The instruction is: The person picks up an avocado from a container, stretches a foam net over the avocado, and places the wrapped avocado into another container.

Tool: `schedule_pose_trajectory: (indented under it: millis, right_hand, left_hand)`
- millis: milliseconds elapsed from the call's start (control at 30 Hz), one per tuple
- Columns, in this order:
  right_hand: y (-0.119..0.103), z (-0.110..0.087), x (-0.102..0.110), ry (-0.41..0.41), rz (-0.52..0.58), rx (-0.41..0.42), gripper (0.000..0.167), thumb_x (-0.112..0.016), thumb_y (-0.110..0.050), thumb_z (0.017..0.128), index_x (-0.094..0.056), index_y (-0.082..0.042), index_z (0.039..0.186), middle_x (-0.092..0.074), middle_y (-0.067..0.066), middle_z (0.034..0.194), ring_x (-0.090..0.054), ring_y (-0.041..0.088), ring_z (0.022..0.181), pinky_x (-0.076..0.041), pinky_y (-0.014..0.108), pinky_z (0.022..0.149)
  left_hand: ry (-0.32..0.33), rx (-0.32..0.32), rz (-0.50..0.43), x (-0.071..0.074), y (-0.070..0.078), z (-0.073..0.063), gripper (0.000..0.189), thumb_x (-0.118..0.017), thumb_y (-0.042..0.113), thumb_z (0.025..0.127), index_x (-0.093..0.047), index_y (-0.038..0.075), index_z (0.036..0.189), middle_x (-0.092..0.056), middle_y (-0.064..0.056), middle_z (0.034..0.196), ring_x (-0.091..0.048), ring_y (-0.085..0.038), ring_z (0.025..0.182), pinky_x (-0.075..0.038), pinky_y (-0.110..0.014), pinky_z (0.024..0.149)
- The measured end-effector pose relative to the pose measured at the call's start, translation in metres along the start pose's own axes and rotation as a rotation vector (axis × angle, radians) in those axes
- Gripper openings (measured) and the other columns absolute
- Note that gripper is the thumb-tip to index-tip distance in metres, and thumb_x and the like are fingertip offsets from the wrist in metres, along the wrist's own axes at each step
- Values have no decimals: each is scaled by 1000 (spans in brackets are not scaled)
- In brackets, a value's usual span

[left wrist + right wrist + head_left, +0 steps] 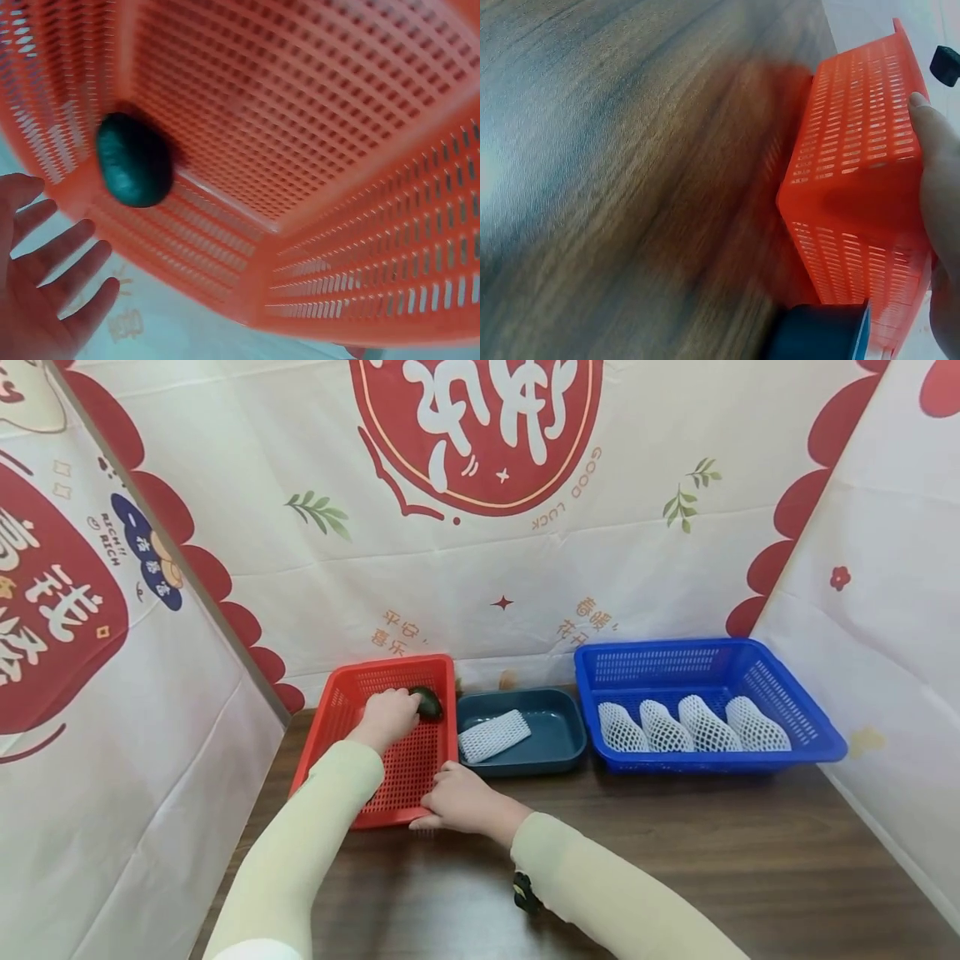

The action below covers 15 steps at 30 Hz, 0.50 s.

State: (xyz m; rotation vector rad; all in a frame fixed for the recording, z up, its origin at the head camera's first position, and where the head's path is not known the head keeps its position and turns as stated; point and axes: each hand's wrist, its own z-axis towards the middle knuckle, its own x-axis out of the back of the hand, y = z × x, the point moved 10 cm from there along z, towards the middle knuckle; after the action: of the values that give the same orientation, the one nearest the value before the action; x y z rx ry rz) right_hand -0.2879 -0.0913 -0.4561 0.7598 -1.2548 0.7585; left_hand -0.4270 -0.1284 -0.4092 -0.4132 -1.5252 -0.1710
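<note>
A dark green avocado point(427, 703) lies at the far right corner of the red basket point(408, 768). Over the basket, my left hand point(386, 718) reaches toward the fruit, its fingertips right at it in the head view. In the left wrist view the fingers of my left hand point(56, 277) are spread, with a gap between them and the avocado point(135, 161). My right hand point(468, 797) grips the basket's near right corner. From the right wrist, the thumb point(930, 124) lies along the outer side of the rim, and the other fingers are mostly hidden.
A teal dish point(555, 745) right of the red basket holds a white foam net sleeve point(495, 735). Farther right stands a blue basket point(813, 727) with several pieces in white foam nets point(705, 724). Printed cloth walls point(525, 560) enclose the wooden table point(675, 835).
</note>
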Motion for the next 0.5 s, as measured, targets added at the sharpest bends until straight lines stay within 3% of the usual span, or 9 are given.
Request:
schedule_pose_trajectory:
  millis: [233, 367, 500]
  right_hand:
    - [3, 0, -1, 6, -14, -5, 47, -50, -62, 93, -69, -26, 71, -64, -12, 65, -50, 9, 66, -35, 28, 75]
    - [3, 2, -4, -30, -10, -7, 48, -47, -63, 93, -74, -26, 79, -67, -12, 71, -52, 9, 70, -34, 28, 75]
    - [2, 3, -6, -60, -20, -3, 50, -44, -64, 94, -75, -26, 83, -68, -12, 72, -52, 9, 71, -34, 28, 76]
  left_hand:
    - [-81, -57, 95, -22, -2, 21, 31, -65, 22, 94, -59, 11, 122, -61, -14, 114, -57, -30, 99, -52, -50, 84]
    - [-119, -81, 53, -35, -4, 30, 50, -72, 21, 90, -53, 12, 136, -54, -15, 130, -51, -33, 115, -47, -53, 93]
    - [-183, -44, -30, -46, -9, 34, 65, -72, 18, 90, -43, 12, 147, -40, -17, 148, -43, -37, 129, -41, -55, 101]
